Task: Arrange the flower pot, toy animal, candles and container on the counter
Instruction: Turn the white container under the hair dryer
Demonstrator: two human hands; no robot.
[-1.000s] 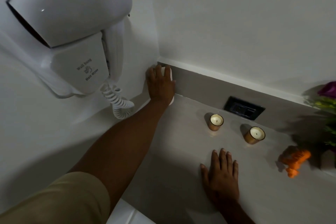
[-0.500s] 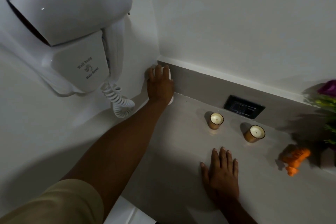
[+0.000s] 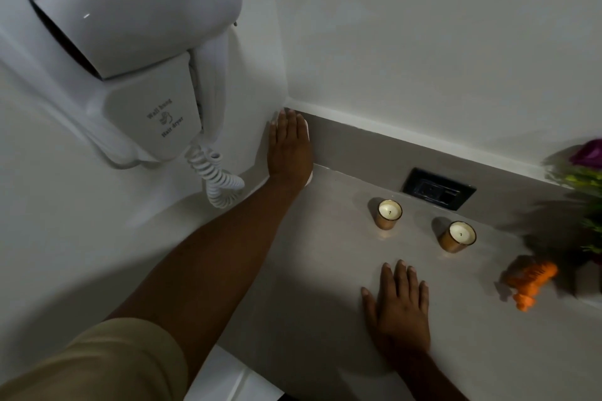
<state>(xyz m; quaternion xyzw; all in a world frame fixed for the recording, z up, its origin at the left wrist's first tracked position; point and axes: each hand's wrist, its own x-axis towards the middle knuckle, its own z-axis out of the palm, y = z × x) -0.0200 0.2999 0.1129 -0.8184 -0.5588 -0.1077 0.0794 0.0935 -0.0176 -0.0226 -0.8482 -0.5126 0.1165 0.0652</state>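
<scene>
White plastic peeks out under the left hand (image 3: 289, 150), laid flat over the container (image 3: 308, 174) in the desk's (image 3: 312, 270) far-left corner. Right hand (image 3: 399, 309) rests open, holding nothing, nearer the 2 candles (image 3: 389, 213), with toy animal (image 3: 529, 280) and flower pot (image 3: 583, 169) further right.

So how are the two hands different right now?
The left hand reaches far back into the corner, fingers extended over a white container that it mostly hides; whether it grips is unclear. The right hand holds nothing and lies flat, palm down, fingers spread, on the counter near the front. The left arm stretches out long; the right shows little forearm. Both are bare and point away from the person.
</scene>
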